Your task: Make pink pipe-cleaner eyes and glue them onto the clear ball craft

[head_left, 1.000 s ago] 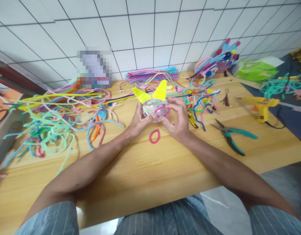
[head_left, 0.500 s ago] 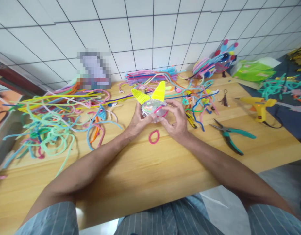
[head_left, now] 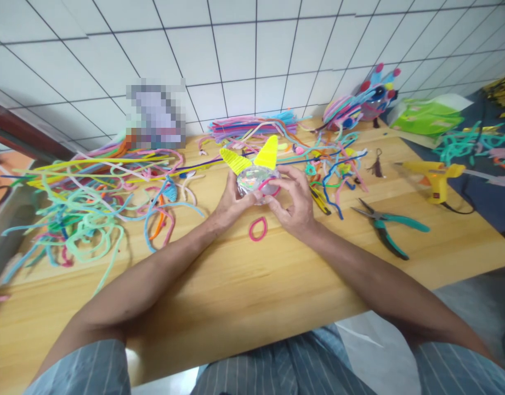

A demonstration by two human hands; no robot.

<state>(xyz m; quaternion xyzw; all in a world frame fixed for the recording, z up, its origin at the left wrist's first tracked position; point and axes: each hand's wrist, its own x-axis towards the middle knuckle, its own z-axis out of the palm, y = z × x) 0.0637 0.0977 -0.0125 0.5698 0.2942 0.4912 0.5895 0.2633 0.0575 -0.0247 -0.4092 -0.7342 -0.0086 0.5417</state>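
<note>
Fingers of the left hand (head_left: pixel 231 204) curl round the left side of a shiny clear ball (head_left: pixel 248 180), with the thumb pressed on its front. The right hand (head_left: pixel 298 206) has its thumb and first finger pinching a pink loop (head_left: pixel 272 189) against the ball's near right side. The ball is at the middle of the worktop (head_left: pixel 236 291), but I can't tell if it sits on the wood or is held up. Two yellow ears (head_left: pixel 267 153) stick up from it and lean apart.

A second pink loop (head_left: pixel 257 229) lies just nearer than the hands. Over to the right are pliers (head_left: pixel 382 222) with their tips open, and past them is a yellow glue gun (head_left: pixel 436 176). A dark tassel (head_left: pixel 376 165) lies farther back. On the left I see a big messy pile of fuzzy sticks (head_left: pixel 94 233). A pink, purple and blue bundle (head_left: pixel 252 128) lies far back, by the white tiled wall (head_left: pixel 236 52).
</note>
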